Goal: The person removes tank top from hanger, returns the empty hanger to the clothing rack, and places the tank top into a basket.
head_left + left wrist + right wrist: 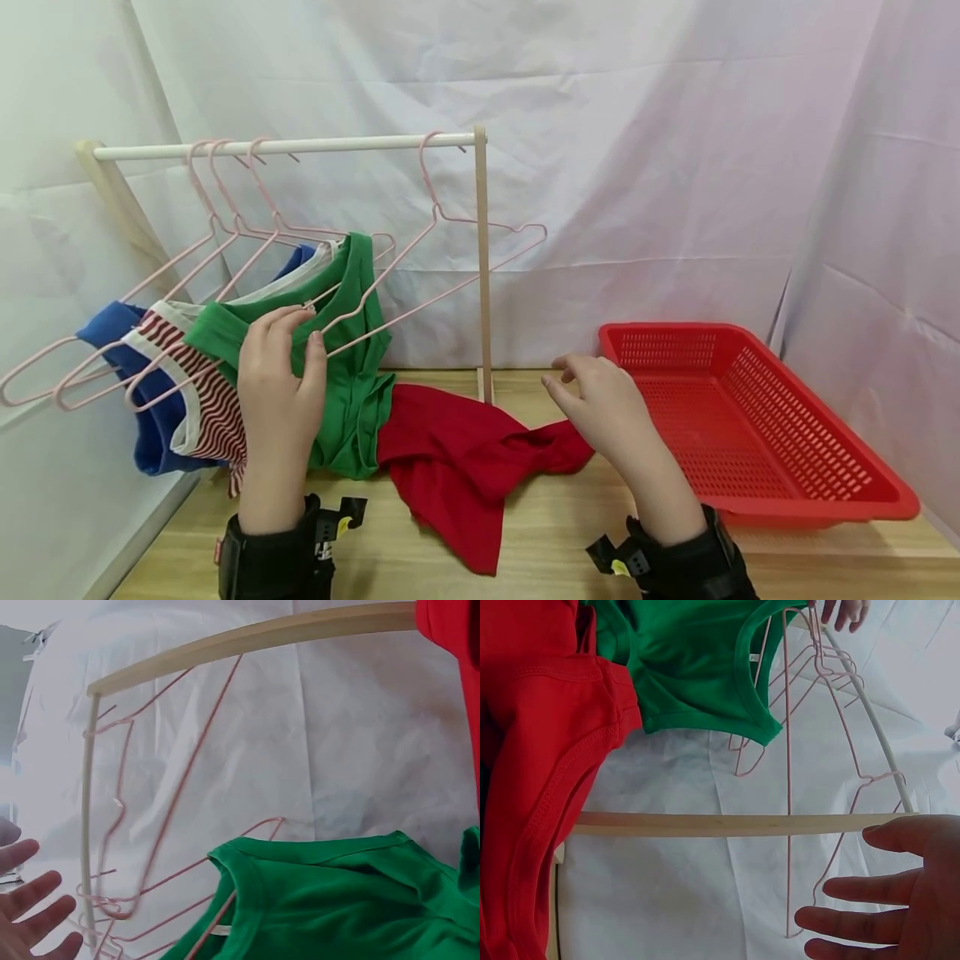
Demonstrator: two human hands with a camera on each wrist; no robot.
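A bare pink hanger point(437, 208) hangs by its hook near the right end of the rack's white rail point(360, 144). My left hand point(281, 383) is raised at that hanger's near end, in front of a green sleeveless top point(348, 417) on another hanger. Its fingers point(34, 896) look spread and loose in the left wrist view, gripping nothing. To the right, my right hand point(603, 400) hovers over the end of a red garment point(465, 450), which lies crumpled on the table. In the right wrist view the right hand's fingers point(870, 889) are extended, holding nothing.
Left of the green top hang a red-and-white striped garment point(213, 400) and a blue one point(161, 429). The rack's wooden post point(482, 267) stands behind the red garment. A red perforated basket point(825, 417) sits at the right on the wooden table point(555, 533).
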